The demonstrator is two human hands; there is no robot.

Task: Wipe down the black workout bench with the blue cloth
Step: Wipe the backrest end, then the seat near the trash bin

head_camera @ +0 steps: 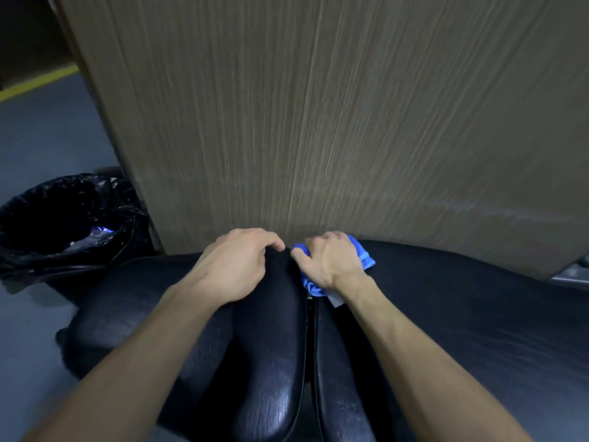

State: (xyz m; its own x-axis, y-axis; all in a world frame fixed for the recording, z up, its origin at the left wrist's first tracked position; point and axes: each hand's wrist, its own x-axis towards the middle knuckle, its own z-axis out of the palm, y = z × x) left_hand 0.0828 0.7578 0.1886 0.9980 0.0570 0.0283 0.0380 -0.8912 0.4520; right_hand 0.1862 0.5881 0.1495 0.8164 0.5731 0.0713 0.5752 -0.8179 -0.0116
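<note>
The black workout bench [274, 362] fills the lower half of the view, its shiny cracked pads split by a narrow gap running away from me. My left hand [237, 266] grips the far end of the left pad, fingers curled over its edge. My right hand [331, 263] presses the blue cloth [365, 255] onto the far end of the right pad, beside the gap. Most of the cloth is hidden under that hand; blue folds show at its right side and below the palm.
A tall wood-grain panel [318, 116] stands directly behind the bench. A bin lined with a black bag [63, 218] sits on the grey floor at the left. A yellow floor line [35, 82] runs at the far left.
</note>
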